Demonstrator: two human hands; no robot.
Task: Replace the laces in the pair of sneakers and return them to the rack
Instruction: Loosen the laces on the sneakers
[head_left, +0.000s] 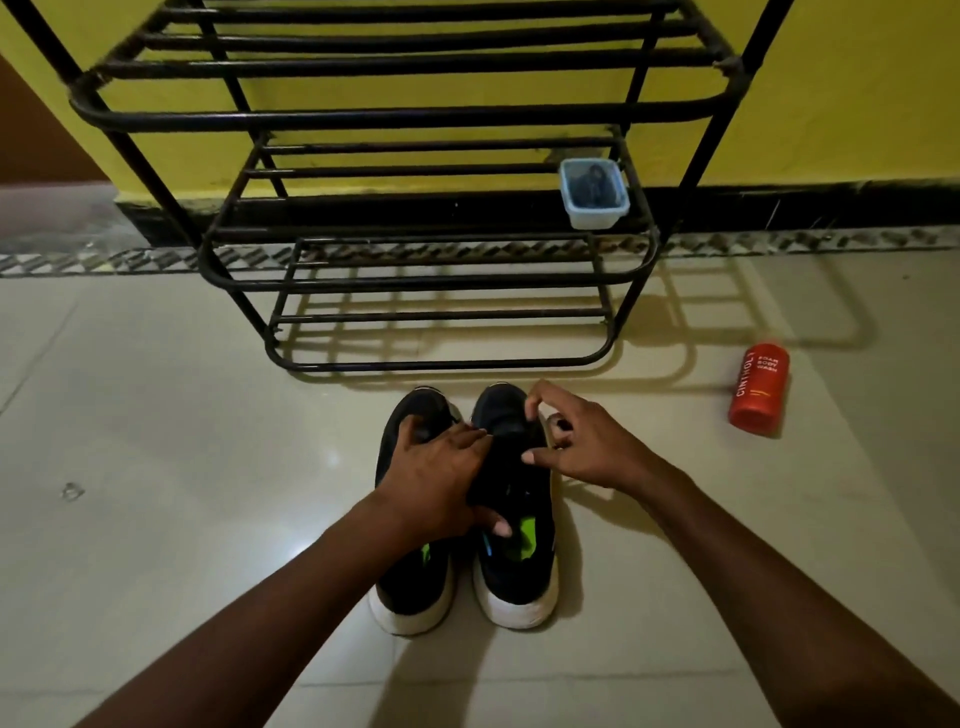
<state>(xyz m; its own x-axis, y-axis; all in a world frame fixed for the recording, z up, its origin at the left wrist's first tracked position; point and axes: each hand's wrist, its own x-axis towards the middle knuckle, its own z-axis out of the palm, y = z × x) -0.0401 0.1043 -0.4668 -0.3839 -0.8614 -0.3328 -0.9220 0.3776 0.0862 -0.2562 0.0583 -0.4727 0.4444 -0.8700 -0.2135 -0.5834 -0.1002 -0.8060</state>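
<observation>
Two black sneakers with white soles and green insoles stand side by side on the floor, heels toward me: the left sneaker (410, 587) and the right sneaker (519, 577). My left hand (441, 478) lies across both of them, with its fingers spread over the left sneaker's upper and its thumb hooked into the right sneaker's opening. My right hand (587, 441) hovers over the right sneaker's lacing, its index finger and thumb curled and pinching at the dark lace, which is hard to make out. The black metal rack (415, 283) stands just beyond the toes.
A clear plastic container (595, 195) with a blue rim and something dark inside sits on the right end of a rack shelf. A red body-wash bottle (758, 387) lies on the tiled floor to the right. The yellow wall is behind the rack.
</observation>
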